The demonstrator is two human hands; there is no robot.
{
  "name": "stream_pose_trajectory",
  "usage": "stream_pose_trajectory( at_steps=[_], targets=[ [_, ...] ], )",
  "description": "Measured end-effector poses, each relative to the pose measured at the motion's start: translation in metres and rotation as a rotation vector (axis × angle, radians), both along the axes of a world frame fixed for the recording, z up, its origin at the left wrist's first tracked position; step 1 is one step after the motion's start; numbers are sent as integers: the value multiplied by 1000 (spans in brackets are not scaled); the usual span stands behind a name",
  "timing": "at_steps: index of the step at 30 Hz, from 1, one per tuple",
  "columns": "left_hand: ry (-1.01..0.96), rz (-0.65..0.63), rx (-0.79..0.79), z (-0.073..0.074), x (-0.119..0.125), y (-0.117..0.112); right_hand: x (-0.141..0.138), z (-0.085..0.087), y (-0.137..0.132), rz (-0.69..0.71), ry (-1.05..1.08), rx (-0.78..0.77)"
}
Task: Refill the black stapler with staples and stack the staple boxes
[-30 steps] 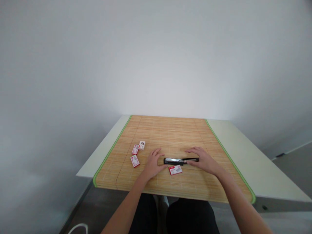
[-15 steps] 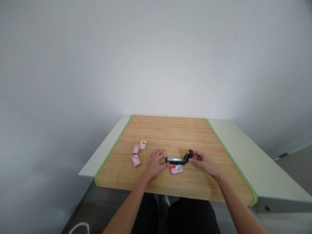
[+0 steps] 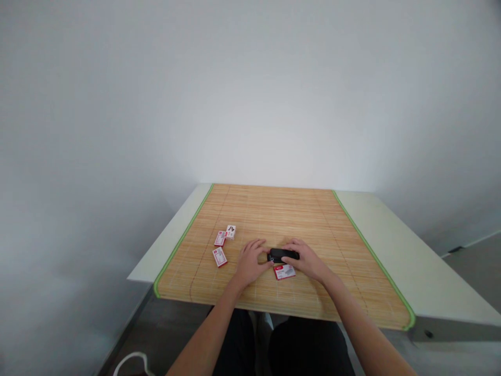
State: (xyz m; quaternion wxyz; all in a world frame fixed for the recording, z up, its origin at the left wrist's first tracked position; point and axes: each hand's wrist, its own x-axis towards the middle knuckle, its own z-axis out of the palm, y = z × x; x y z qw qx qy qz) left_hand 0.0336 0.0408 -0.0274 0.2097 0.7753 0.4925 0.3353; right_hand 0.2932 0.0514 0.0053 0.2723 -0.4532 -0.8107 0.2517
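Observation:
A black stapler (image 3: 282, 254) lies lengthwise from left to right on the bamboo mat, its top arm folded down over the base. My left hand (image 3: 249, 262) steadies its left end between thumb and forefinger. From the right, my right hand (image 3: 307, 259) grips the stapler, thumb along the near side and fingers at the far side. Just in front of the stapler is a red and white staple box (image 3: 284, 272), close to my right thumb.
Three more small boxes lie left of my hands: a white one (image 3: 230, 232), a red and white one (image 3: 219, 238) touching it, and another (image 3: 219, 257) nearer me. The green-edged bamboo mat (image 3: 274, 203) covers the middle of the white table (image 3: 391, 230).
My right hand has swung the stapler's raised top arm leftward and down onto the base. The left hand has stayed at the left end.

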Motion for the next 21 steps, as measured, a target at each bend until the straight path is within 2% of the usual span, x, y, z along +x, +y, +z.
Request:
stream_pose_trajectory(
  at_steps=[2,4,9,12,15,19,21],
  targets=[
    [-30,39,21,4,1,-7,3,-3,-1,-27,-11,27],
    [-33,26,38,9,4,-15,5,-7,-3,-88,-15,64],
    [94,-252,48,25,15,-30,8,-16,-15,-289,-11,118],
    [160,-333,32,29,22,-31,8,-17,-24,-376,21,130],
    [190,-292,18,24,26,-30,8,-18,-32,-395,90,118],
    [179,-88,12,12,28,-26,9,-24,-41,-439,150,97],
    [157,-26,6,8,26,-24,10,-27,-45,-462,165,88]
  ],
)
